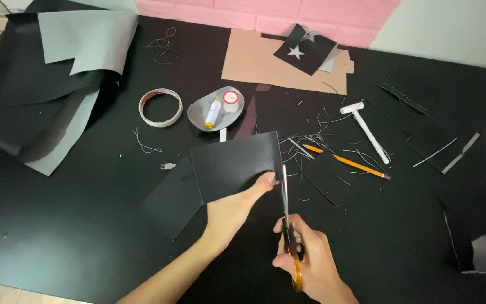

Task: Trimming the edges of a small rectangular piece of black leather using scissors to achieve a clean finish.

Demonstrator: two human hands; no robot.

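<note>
The left hand (234,209) pinches the lower right corner of a black sheet (234,165), fingers closed on it, holding it just above the black surface (57,236). The right hand (305,259) is closed around orange-handled scissors (288,219), whose blades point up along the sheet's right edge, just beside the left fingers. A pencil (347,161) lies beyond the scissors to the right, and a tape roll (160,107) lies far to the upper left.

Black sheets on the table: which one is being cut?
The black sheet pinched by the left hand, with the scissors in the right hand along its right edge; the others lie untouched.
</note>
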